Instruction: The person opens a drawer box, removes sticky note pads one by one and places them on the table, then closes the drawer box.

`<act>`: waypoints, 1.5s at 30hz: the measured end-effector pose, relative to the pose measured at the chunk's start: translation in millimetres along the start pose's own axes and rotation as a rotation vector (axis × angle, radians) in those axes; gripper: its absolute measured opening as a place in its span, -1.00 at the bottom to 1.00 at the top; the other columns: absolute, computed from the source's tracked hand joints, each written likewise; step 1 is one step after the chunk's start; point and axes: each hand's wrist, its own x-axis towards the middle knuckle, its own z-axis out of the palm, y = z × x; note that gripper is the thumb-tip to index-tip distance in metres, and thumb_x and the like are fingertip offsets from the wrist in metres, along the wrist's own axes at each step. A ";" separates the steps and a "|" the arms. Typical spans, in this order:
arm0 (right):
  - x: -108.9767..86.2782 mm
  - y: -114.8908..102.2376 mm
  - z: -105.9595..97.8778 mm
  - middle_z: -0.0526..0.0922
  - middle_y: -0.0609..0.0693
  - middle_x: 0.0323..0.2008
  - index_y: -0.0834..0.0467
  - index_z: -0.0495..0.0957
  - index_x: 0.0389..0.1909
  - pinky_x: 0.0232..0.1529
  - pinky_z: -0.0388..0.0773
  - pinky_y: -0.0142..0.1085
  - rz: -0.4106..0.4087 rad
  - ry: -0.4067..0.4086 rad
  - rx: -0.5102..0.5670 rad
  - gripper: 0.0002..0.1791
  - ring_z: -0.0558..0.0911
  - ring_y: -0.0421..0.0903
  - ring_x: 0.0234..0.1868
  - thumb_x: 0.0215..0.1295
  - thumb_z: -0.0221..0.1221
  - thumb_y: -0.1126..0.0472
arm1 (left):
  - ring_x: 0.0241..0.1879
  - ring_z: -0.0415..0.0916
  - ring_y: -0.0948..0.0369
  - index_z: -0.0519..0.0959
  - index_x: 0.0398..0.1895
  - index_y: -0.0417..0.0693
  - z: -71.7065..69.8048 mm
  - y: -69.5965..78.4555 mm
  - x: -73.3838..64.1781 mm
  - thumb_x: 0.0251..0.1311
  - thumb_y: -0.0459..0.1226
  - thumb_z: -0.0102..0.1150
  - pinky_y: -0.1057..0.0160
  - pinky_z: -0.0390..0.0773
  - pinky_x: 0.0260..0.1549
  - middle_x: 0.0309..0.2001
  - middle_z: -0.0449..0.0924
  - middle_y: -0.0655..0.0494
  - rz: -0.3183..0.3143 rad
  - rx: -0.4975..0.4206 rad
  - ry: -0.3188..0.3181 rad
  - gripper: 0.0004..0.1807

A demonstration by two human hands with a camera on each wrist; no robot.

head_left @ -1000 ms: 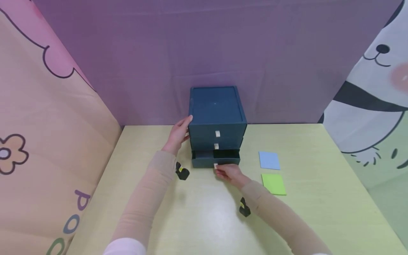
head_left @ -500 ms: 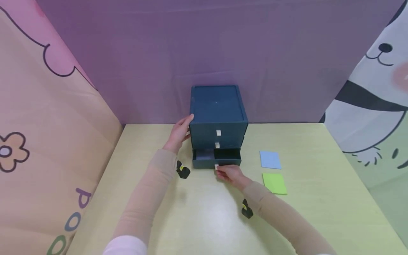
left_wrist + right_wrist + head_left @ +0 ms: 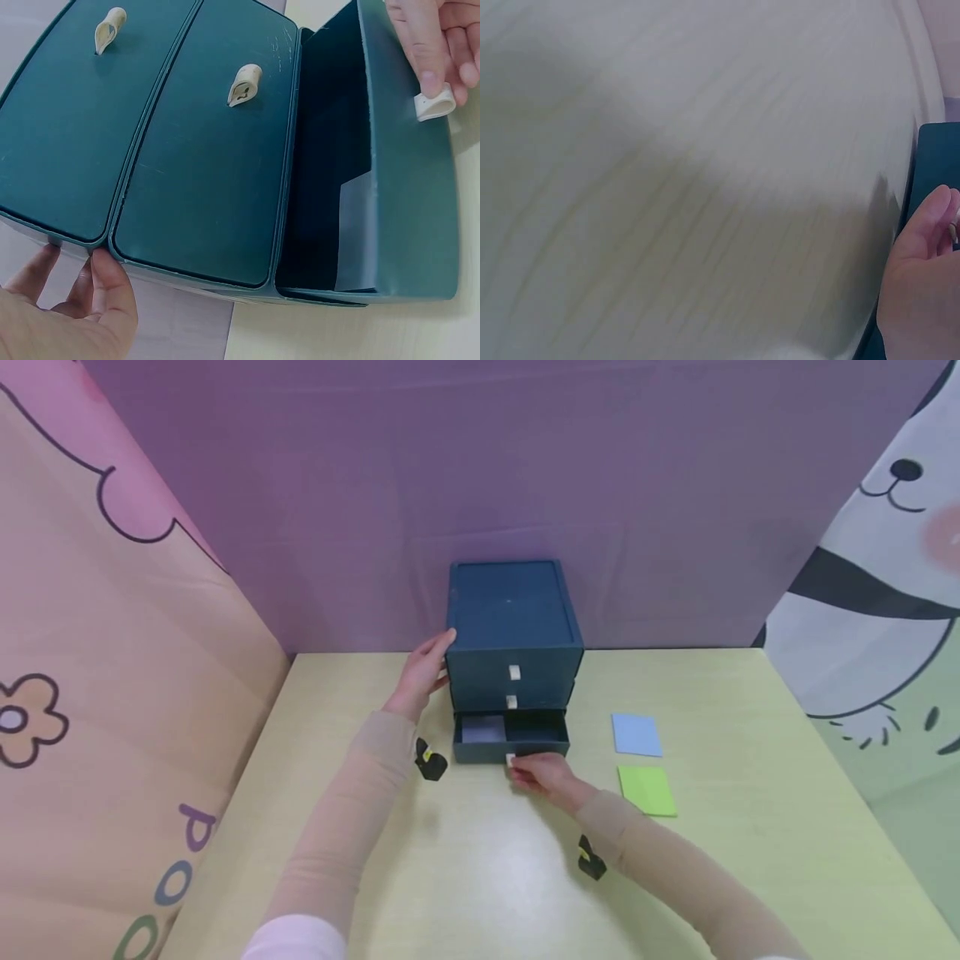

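A dark blue three-drawer desktop cabinet stands against the back wall, its bottom drawer pulled partway out. My right hand pinches the small white pull tab on that drawer's front. A pale, paper-like square lies in the left part of the drawer. My left hand rests against the cabinet's left side, thumb at the front top corner; in the left wrist view its fingertips press along the side edge. The upper two drawers are closed, each with its own white tab.
To the right on the table lie a blue sticky-note pad and a green one. Black wrist-camera pieces show beside both forearms. A purple cloth hangs behind the cabinet.
The bottom drawer has slid a little farther out toward me, with my right hand on its tab. More of the pale square inside shows. My left hand stays at the cabinet's side.
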 end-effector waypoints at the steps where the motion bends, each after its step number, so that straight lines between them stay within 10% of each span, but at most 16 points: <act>1: -0.8 0.7 0.0 0.67 0.04 -0.47 0.51 0.51 -0.05 -0.40 0.62 -0.43 0.004 0.001 -0.003 -0.69 0.62 -0.22 -0.52 0.27 0.15 0.38 | 0.32 0.25 0.04 0.29 0.38 0.12 0.1 0.1 -0.1 0.26 0.13 0.05 0.08 0.33 0.26 0.42 0.18 0.15 -0.001 0.002 0.000 -0.34; 35: -20.2 14.1 -3.3 0.69 0.06 -0.40 0.44 0.58 -0.10 -0.31 0.64 -0.37 0.040 -0.027 -0.108 -0.73 0.63 -0.19 -0.47 0.30 0.15 0.31 | 0.34 0.22 0.05 0.26 0.40 0.13 -0.4 2.5 -3.7 0.25 0.16 0.04 0.09 0.33 0.26 0.43 0.15 0.18 -0.018 0.022 0.007 -0.30; 45: -25.9 23.2 -9.7 0.65 0.03 -0.41 0.37 0.55 -0.09 -0.26 0.62 -0.40 0.156 -0.122 0.122 -0.77 0.62 -0.19 -0.40 0.32 0.12 0.31 | 0.32 0.23 0.05 0.27 0.39 0.13 0.7 1.8 -2.4 0.24 0.16 0.04 0.07 0.31 0.27 0.42 0.17 0.18 -0.028 0.018 0.011 -0.31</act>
